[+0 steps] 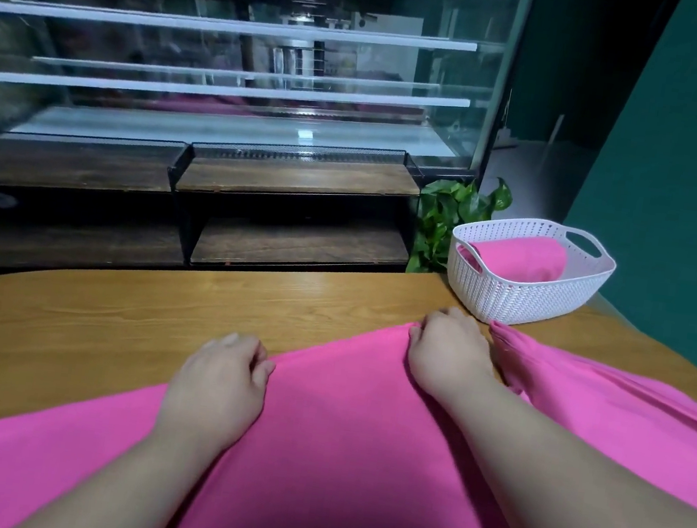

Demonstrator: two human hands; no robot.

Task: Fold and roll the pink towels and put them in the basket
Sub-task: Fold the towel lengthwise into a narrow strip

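Two hands work the far edge of the pink towel [337, 439], which lies spread flat over the near part of the wooden table [108, 321] and runs out of view toward the person. The left hand [218, 384] has its fingers curled in tight at the hem, seemingly pinching it against the thumb, though the underside of the grip is hidden. The right hand [446, 347] is curled the same narrow way over the far corner, just short of the white basket [510, 300]. One rolled towel [520, 260] already lies inside that basket, so the job looks partly done, and this cloth seems to be at its first fold. To do that fold well, both pinches should probably sit on the hem itself, lift together and carry the edge straight toward the body, so the far hem lands square on the near one. Uneven hands would likely skew the panel and give a cone-shaped roll later. Smoothing the surface with the palms before rolling ought to help, since thin cloth like this probably creases easily. Some bunched pink cloth [588, 384] lies just beside the right wrist; whether it is a second towel or a gathered part of the same one cannot be told, and it may snag the fold if not pushed aside
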